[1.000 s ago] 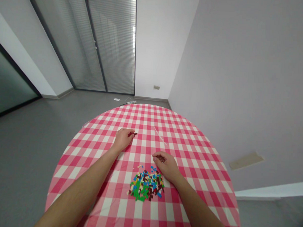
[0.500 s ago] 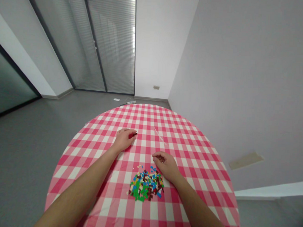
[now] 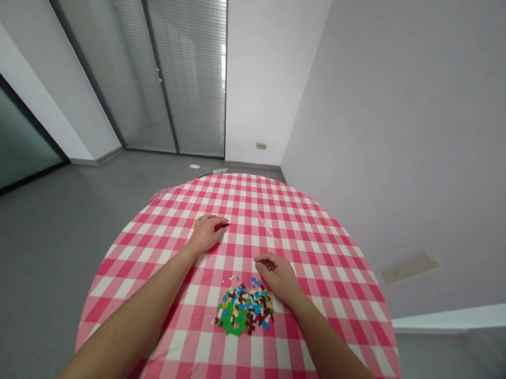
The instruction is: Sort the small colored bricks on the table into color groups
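My left hand (image 3: pixel 209 232) rests over the far-left part of the table, thumb and fingers pinched around a small dark brick (image 3: pixel 225 225). Only a sliver of that brick shows between the fingertips. My right hand (image 3: pixel 277 275) is closer to me, curled with its fingertips together. Something brownish shows inside its curl, too small and shaded to make out. Just below and left of the right hand lies a loose pile of small toy bricks (image 3: pixel 242 311) in green, blue, brown, white and yellow. The right hand sits at the pile's upper right edge.
A red-and-white checked tablecloth (image 3: pixel 317 252) covers the round table. A few stray bricks (image 3: pixel 234 278) lie just beyond the pile. Past the far edge, a power strip (image 3: pixel 219 170) lies on the floor. A grey wall (image 3: pixel 404 134) stands to the right, glass partitions (image 3: pixel 186 71) behind.
Both hands stay in the same places, and the pile looks the same. The cloth's hanging edge at the far left shows slightly differently.
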Tool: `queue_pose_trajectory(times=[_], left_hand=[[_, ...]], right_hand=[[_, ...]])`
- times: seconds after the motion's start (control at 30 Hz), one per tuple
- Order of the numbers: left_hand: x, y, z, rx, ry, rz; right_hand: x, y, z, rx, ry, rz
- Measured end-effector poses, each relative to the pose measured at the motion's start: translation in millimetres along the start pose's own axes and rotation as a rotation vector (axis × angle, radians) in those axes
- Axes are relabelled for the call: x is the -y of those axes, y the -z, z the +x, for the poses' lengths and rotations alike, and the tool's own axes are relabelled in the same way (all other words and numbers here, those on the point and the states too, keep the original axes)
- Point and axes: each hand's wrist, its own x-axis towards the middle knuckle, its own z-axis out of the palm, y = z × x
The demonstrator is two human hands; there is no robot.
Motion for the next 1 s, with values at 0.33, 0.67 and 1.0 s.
queue_pose_trajectory(times=[0.33, 0.67, 1.0], left_hand=[[1.4, 0.4, 0.4, -0.008, -0.013, -0.006], [1.9, 0.6, 1.2, -0.005, -0.009, -0.035], [-0.6, 4.0, 0.1, -0.028, -0.032, -0.039]], right_hand=[[-2.6, -1.2, 0.3, -0.006, 0.005, 0.008], [-0.4, 0.0, -0.6, 0.000, 0.012, -0.007], [-1.3, -0.7, 0.2, -0.003, 0.015, 0.003]])
